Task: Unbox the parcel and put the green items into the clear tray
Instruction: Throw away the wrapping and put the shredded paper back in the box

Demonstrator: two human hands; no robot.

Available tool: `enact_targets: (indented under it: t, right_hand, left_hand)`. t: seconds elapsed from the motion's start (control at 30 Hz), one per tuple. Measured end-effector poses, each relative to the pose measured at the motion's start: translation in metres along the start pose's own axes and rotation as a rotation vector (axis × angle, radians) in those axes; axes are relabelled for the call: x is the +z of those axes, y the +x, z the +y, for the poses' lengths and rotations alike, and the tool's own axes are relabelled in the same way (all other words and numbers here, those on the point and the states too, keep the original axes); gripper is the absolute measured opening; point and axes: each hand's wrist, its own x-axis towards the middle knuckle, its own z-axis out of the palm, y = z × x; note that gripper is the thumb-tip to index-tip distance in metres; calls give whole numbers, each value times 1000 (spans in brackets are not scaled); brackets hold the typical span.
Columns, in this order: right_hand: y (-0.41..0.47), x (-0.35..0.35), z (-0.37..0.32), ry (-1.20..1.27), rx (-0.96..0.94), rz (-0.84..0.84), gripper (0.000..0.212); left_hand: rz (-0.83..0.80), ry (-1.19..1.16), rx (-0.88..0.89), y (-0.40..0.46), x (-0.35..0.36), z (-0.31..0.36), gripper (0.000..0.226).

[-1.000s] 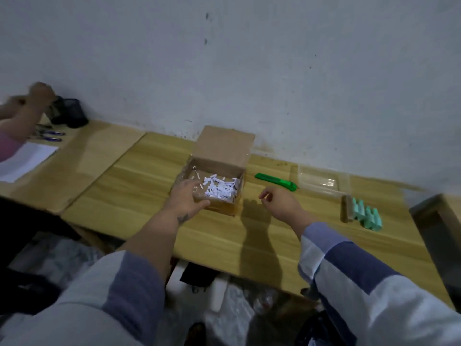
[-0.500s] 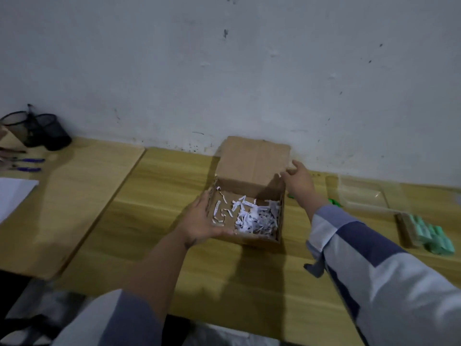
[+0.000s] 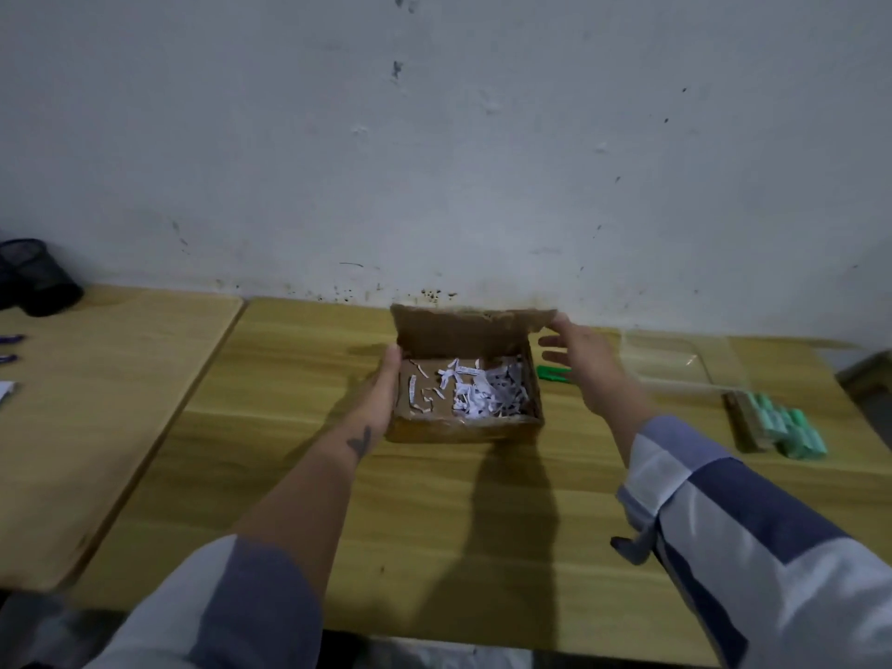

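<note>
Cardboard box [image 3: 466, 427] open, shredded paper [image 3: 487, 391] inside | left hand [image 3: 383, 395] flat against box side | right hand [image 3: 581, 359] fingers apart at lid [image 3: 463, 325] corner | clear tray [image 3: 675, 362] right.

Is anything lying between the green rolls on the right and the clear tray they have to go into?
Nothing visible does. The green rolls lie just in front of the clear tray, with only bare table between them. The right hand is off to the tray's left, at the box flap.
</note>
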Motion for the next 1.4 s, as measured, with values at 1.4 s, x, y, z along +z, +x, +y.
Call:
enact_targets:
  t: [1.4]
  right_hand:
    - [-278, -381, 188, -293, 11, 414, 50]
  left_hand:
    - [-189, 119, 379, -215, 381, -2, 71]
